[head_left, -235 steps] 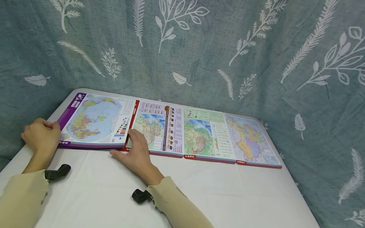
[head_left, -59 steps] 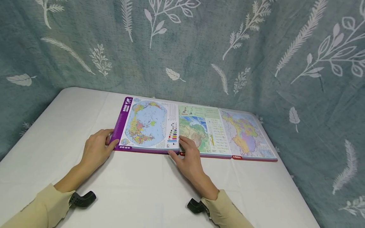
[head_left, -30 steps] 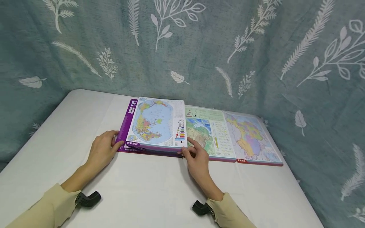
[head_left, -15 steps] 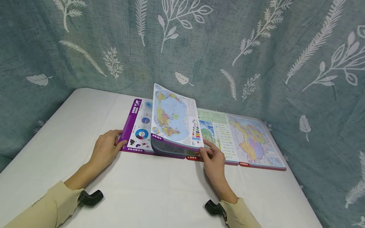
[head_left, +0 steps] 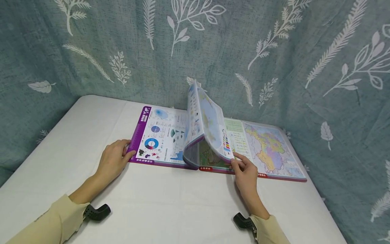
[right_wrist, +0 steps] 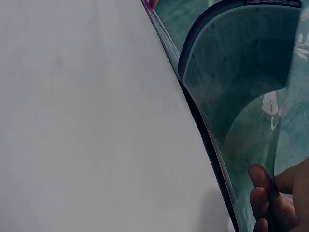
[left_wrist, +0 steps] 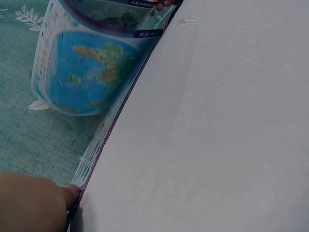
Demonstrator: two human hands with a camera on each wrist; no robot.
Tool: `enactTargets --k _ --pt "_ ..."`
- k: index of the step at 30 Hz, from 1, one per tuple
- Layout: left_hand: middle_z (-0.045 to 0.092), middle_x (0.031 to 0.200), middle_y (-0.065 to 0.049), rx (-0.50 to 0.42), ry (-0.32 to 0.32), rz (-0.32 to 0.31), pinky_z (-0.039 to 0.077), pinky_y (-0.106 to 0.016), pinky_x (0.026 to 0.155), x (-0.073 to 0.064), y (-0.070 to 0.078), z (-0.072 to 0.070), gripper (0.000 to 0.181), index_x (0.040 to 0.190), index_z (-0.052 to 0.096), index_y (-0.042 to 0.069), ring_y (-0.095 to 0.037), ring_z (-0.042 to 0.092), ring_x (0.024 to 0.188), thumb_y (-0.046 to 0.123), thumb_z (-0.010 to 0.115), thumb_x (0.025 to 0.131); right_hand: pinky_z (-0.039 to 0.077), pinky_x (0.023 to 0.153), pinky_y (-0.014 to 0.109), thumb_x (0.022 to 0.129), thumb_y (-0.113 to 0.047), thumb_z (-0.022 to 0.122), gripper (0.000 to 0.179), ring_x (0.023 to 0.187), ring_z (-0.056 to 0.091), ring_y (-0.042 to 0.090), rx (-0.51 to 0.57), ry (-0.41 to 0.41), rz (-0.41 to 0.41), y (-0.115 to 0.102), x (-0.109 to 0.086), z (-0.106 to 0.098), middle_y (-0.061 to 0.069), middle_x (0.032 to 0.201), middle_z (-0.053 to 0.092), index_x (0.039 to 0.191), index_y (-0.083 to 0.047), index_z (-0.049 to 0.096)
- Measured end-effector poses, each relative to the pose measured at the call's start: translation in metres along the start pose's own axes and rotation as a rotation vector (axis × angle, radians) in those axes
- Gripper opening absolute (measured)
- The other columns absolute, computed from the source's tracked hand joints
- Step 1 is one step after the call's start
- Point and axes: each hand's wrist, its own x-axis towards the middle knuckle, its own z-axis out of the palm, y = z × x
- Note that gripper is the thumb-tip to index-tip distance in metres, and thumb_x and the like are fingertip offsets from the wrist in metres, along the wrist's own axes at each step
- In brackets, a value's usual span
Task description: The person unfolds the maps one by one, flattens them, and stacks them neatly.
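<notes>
A folding map with stiff, glossy panels lies along the back of the table. Its left panel (head_left: 152,135) has a purple border and charts. Thumb and fingers of my left hand (head_left: 112,157) hold that purple edge near its front corner; in the left wrist view the left thumb (left_wrist: 71,193) shows at the edge. Two joined panels stand up like a tent in the middle, with a world map panel (head_left: 211,123) sloping down to the right. Its lower right corner is pinched by my right hand (head_left: 245,173), seen also in the right wrist view gripping a panel edge (right_wrist: 275,164).
Flat map panels (head_left: 265,149) with red tabs continue to the right, partly beneath the raised fold. A white cloth (head_left: 170,206) covers the table. Behind it hangs a green leaf-patterned curtain (head_left: 152,67). Each wrist carries a black camera (head_left: 97,212).
The folded stack first slid right from the table's left end. Then my right hand drew the top panel rightward and up into a tent, uncovering the chart panel. My left hand stayed at the purple edge.
</notes>
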Motion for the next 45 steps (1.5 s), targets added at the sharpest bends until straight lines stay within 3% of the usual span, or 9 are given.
enactTargets --k 7,16,19,26,32,36,45 --pt "0.058 0.075 -0.009 0.005 0.001 -0.006 0.036 -0.035 0.066 0.000 0.001 0.000 0.045 0.127 0.066 -0.011 -0.023 0.050 0.070 0.013 0.082 0.092 0.037 0.049 0.021 0.105 -0.016 0.066 0.026 0.075 0.071 0.008 0.040 0.039 0.077 0.008 0.005 -0.020 0.021 0.088 0.078 0.129 -0.009 0.074" --pt "0.058 0.076 -0.008 0.001 0.008 0.003 0.036 -0.034 0.065 -0.001 0.000 0.001 0.044 0.126 0.067 -0.010 -0.022 0.050 0.070 0.013 0.083 0.092 0.048 0.059 0.018 0.105 -0.017 0.067 0.028 0.073 0.070 0.003 -0.013 0.105 0.128 0.022 0.010 -0.042 0.015 0.089 0.079 0.130 -0.008 0.073" --pt "0.057 0.076 -0.008 0.003 0.010 0.006 0.036 -0.034 0.065 -0.001 -0.001 0.002 0.044 0.126 0.067 -0.010 -0.022 0.050 0.070 0.013 0.082 0.092 0.044 0.055 0.017 0.104 -0.015 0.067 0.026 0.070 0.068 0.002 -0.027 0.140 0.133 0.027 0.012 -0.049 0.009 0.083 0.079 0.128 -0.008 0.075" --pt "0.057 0.075 -0.008 0.004 0.022 0.018 0.036 -0.034 0.064 0.000 -0.003 0.004 0.044 0.125 0.066 -0.011 -0.022 0.050 0.069 0.012 0.082 0.091 0.047 0.057 0.015 0.103 -0.012 0.066 0.025 0.068 0.066 0.000 -0.012 0.211 0.176 0.035 0.016 -0.064 -0.008 0.073 0.075 0.126 -0.006 0.075" --pt "0.058 0.075 -0.008 0.007 0.011 0.009 0.036 -0.034 0.065 0.000 -0.001 0.003 0.044 0.126 0.066 -0.011 -0.023 0.050 0.069 0.012 0.082 0.092 0.035 0.047 0.018 0.104 -0.013 0.064 0.026 0.065 0.065 -0.002 0.000 0.259 0.225 0.043 0.021 -0.082 -0.013 0.070 0.073 0.126 -0.004 0.075" --pt "0.058 0.075 -0.009 0.008 0.011 0.011 0.036 -0.035 0.065 -0.001 0.000 0.001 0.044 0.126 0.066 -0.011 -0.023 0.050 0.070 0.012 0.082 0.092 0.032 0.046 0.019 0.104 -0.013 0.064 0.026 0.064 0.065 -0.003 0.018 0.281 0.247 0.046 0.024 -0.090 -0.013 0.069 0.073 0.126 -0.003 0.074" --pt "0.057 0.075 -0.008 0.005 0.012 0.019 0.036 -0.034 0.064 -0.001 0.001 0.001 0.044 0.125 0.066 -0.011 -0.022 0.050 0.069 0.012 0.083 0.091 0.048 0.060 0.013 0.106 -0.015 0.061 0.029 0.069 0.065 -0.003 0.040 0.340 0.278 0.055 0.025 -0.106 -0.016 0.072 0.072 0.130 -0.002 0.071"
